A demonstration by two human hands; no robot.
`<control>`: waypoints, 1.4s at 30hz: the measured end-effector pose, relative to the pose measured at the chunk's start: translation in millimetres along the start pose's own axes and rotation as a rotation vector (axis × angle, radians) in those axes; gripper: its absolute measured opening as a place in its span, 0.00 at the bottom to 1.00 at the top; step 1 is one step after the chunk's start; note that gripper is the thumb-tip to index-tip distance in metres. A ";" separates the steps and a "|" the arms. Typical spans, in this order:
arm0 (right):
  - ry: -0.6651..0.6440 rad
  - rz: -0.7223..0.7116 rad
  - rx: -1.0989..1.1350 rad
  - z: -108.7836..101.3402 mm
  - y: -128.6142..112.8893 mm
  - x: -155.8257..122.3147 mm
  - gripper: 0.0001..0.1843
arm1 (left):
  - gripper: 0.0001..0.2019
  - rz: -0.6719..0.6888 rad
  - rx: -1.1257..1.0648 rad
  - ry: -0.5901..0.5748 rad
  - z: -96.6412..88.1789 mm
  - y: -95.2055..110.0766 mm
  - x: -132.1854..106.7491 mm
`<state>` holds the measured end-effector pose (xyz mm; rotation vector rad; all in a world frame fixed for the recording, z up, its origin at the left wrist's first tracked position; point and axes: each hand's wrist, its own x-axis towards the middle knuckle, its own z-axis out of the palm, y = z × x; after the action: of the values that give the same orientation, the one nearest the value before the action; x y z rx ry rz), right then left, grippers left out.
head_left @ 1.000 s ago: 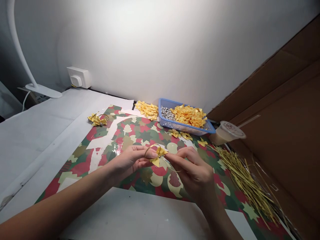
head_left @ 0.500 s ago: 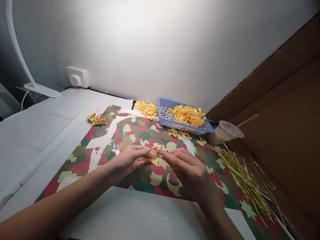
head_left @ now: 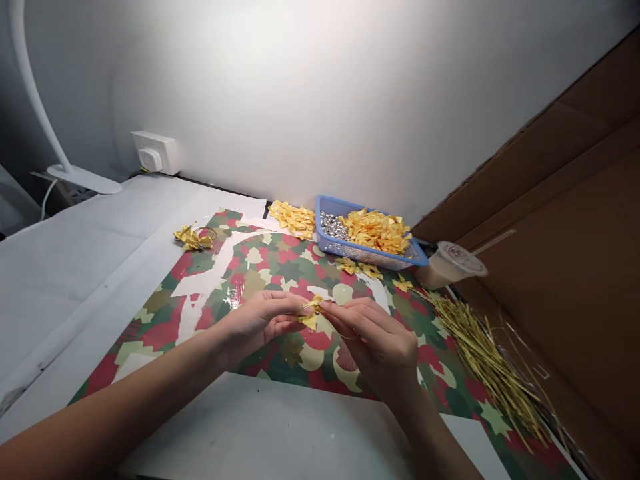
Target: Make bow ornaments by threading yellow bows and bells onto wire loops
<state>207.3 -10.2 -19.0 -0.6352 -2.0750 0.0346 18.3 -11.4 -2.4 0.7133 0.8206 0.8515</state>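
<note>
Over the middle of the patterned sheet, my left hand point(head_left: 267, 317) pinches a small yellow ribbon bow point(head_left: 309, 321) between thumb and fingers. From the other side my right hand point(head_left: 380, 333) closes its thumb and forefinger on a thin gold twist tie point(head_left: 327, 301) that runs through the bow. Part of the tie loops below the right fingertips. The fingers cover the middle of the bow, so how the tie is wound there cannot be made out. Both hands are held just above the sheet, close together.
A blue basket point(head_left: 350, 252) holds yellow bows and silver bells by the wall. Loose bows point(head_left: 295, 220) lie left of it, and a tied bunch point(head_left: 193, 238) further left. A lidded cup point(head_left: 450, 263) and gold ties point(head_left: 485, 360) are at right, beside cardboard point(head_left: 565, 200).
My right fingers have drawn slightly right and back from the bow, and the upright loop of the tie has flattened and tightened. My left hand has stayed in place.
</note>
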 end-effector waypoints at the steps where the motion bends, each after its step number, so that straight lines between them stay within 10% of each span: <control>1: 0.009 0.004 0.001 0.1 -0.3 0.1 0.17 | 0.05 -0.001 -0.007 -0.003 -0.2 0.1 0.0; 42: 0.058 0.042 -0.077 3.9 -10.0 0.5 0.13 | 0.06 -0.013 0.011 0.015 2.0 -1.3 0.2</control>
<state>199.7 -17.9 -18.2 -0.7186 -2.0143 -0.0396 20.6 -12.3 -2.5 0.7112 0.8433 0.8418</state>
